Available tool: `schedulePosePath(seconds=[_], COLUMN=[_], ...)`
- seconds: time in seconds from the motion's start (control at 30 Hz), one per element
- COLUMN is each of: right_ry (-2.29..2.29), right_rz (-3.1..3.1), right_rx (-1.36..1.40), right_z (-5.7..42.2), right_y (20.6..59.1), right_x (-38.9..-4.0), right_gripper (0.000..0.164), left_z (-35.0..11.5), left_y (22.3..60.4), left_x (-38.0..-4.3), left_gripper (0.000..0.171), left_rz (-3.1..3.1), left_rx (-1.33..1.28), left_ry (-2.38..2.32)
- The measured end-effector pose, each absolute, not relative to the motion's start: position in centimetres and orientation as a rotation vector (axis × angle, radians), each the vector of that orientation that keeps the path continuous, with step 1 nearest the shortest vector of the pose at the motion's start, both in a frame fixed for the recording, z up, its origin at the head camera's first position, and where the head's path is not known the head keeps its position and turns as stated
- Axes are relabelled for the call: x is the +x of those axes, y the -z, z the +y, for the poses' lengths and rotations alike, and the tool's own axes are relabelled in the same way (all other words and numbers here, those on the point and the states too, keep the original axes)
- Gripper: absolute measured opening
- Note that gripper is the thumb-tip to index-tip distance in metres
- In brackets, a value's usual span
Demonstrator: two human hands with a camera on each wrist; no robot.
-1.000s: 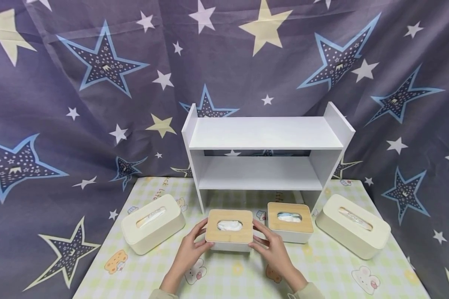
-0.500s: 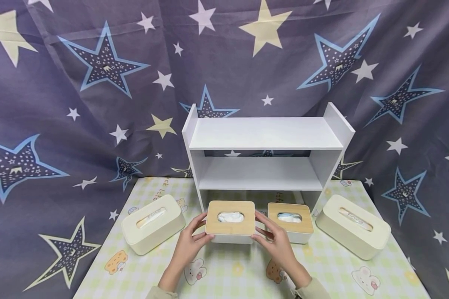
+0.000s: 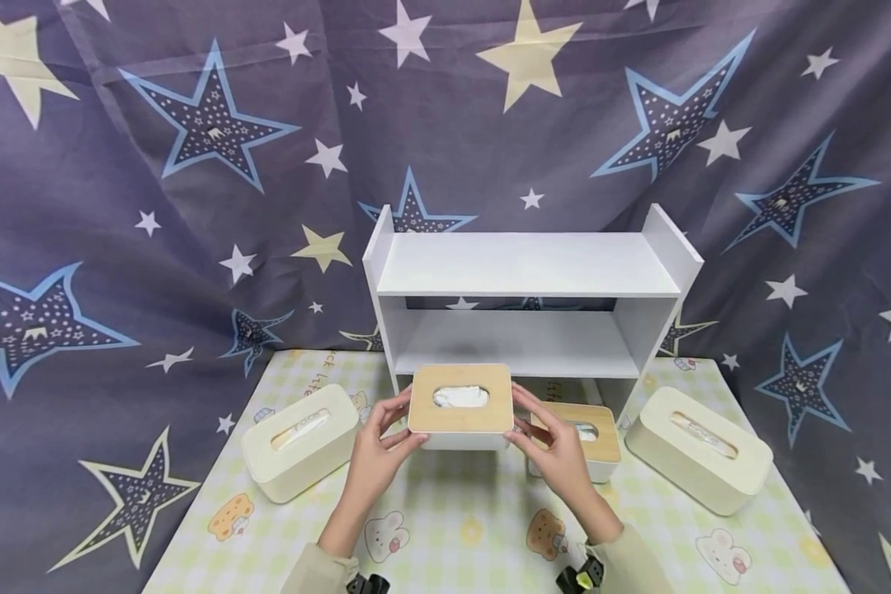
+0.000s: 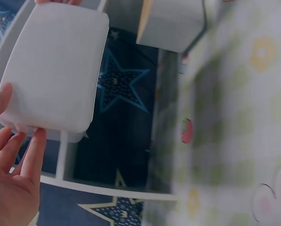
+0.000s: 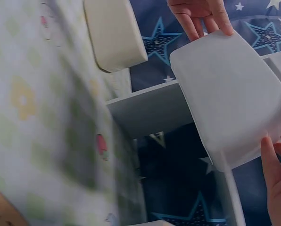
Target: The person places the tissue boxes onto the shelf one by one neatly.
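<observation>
Between my two hands I hold a white tissue box [image 3: 460, 421] with a light wooden lid and an oval slot showing white tissue. My left hand [image 3: 381, 437] grips its left side, thumb at the front lower edge; my right hand [image 3: 553, 441] grips the right side in the same way. Both wrist views look up at the plain white underside of the tissue box [image 4: 55, 70], which is raised off the table. Just behind it in the head view stands a white two-tier shelf [image 3: 527, 264]. A second wood-lidded tissue box [image 3: 601, 437] sits behind my right hand, partly covered by it.
A cream tissue box [image 3: 304, 445] lies at an angle on the left, and another cream box [image 3: 698, 450] on the right. The table has a green checked cloth [image 3: 445, 536] with cartoon prints. A star-patterned curtain [image 3: 193, 247] hangs behind the shelf.
Both hands have lifted the wood-lidded tissue box up and forward, from near the tabletop to in front of the shelf's middle board. The other boxes have stayed in place.
</observation>
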State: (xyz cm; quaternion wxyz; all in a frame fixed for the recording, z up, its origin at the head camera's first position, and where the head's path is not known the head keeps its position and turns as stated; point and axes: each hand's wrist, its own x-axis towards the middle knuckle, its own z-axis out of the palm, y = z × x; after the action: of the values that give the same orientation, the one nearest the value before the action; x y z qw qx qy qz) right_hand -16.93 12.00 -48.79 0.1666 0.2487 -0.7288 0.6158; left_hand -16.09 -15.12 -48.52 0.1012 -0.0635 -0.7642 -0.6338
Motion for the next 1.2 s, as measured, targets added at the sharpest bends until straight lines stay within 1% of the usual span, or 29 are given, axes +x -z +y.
schedulePosePath(seconds=[0.27,0.47,1.03,1.2], right_ry=[-1.818,-1.871,-1.949,-1.969], right_rz=[-1.998,-1.936,-1.981,-1.986], right_rx=[0.672,0.659,0.518,0.468], right_z=[11.8,11.3,10.2,9.8], right_y=[46.7,45.8,44.0,43.7], right_x=[-18.7,-20.3,-23.5,-24.6], right_gripper=[0.048,0.048,0.046,0.046], left_z=[-14.3,-13.7,-12.5,-12.1], left_y=[46.8,45.7,45.1,45.1], left_x=[-17.9,-19.1,-22.3,-23.1], left_gripper=[0.050,0.051,0.052,0.058], left_rz=[-2.163,-2.052,-1.957,-1.944], left_rx=[-0.197,-0.180,-0.121,-0.169], left_ry=[1.840,1.876,1.859,1.861])
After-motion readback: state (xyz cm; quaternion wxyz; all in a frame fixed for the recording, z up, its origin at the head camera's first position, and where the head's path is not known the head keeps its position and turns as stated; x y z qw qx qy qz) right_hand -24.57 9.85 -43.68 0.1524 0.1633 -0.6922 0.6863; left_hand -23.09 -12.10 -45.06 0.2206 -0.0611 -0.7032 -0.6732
